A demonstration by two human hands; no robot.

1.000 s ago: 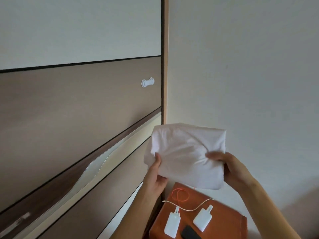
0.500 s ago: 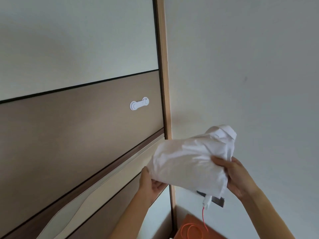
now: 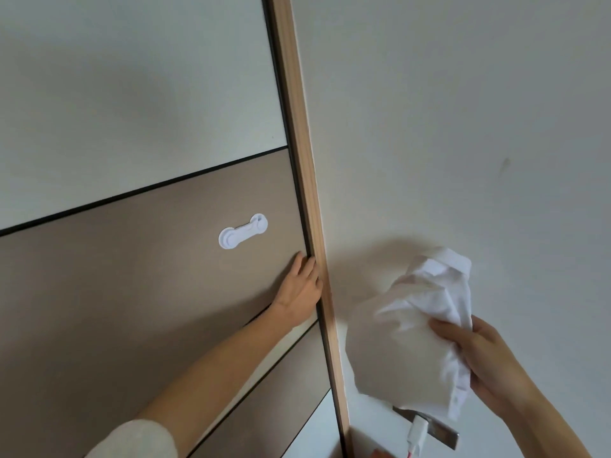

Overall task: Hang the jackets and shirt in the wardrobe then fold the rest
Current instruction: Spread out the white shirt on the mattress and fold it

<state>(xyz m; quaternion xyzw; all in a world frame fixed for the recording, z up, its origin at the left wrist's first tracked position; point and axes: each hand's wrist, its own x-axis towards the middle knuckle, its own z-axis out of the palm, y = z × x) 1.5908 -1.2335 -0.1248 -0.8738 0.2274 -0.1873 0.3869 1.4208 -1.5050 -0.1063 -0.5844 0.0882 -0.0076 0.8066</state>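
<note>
A folded white garment hangs bunched in front of the white wall, gripped at its right side by my right hand. The wardrobe door fills the left half of the view, brown below and pale above. My left hand lies flat on the brown panel with its fingertips at the door's right edge, beside the wooden frame strip. That hand holds nothing.
A white plastic child lock is stuck on the door just above my left hand. At the bottom right a metal wall socket carries a white plug with an orange cable.
My left hand let go of the garment and moved up onto the wardrobe door's edge. The right hand alone now holds the garment, which has bunched up. The view has tilted upward.
</note>
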